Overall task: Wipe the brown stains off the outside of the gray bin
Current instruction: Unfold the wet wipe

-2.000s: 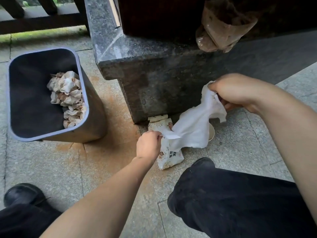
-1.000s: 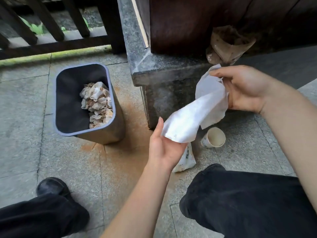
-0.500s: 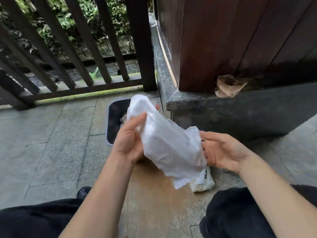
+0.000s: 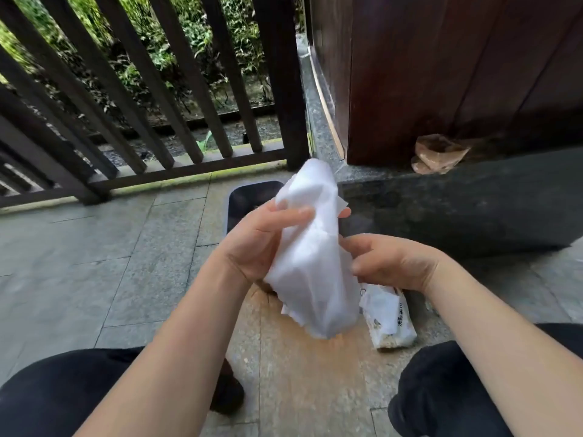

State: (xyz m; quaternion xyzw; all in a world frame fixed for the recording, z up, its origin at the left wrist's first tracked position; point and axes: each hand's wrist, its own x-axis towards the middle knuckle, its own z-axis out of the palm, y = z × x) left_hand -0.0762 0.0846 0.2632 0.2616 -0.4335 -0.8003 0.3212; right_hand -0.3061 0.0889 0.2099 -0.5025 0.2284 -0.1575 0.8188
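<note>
Head view shows both hands raised in front of the person, with a white wipe between them. The left hand grips the upper part of the wipe, thumb across its front and fingers curled behind. The right hand holds its right side lower down, fingers bent on the edge; how firm this grip is I cannot tell well. The wipe hangs long, its axis running from upper left down to lower right. The bin stands on the floor directly behind the hands, near the corner of the stone ledge, and only its dark upper rim shows; its stained outside is hidden. The left hand seems nearer to it. A wipe pack lies on the floor under the right hand, on a brown patch.
</note>
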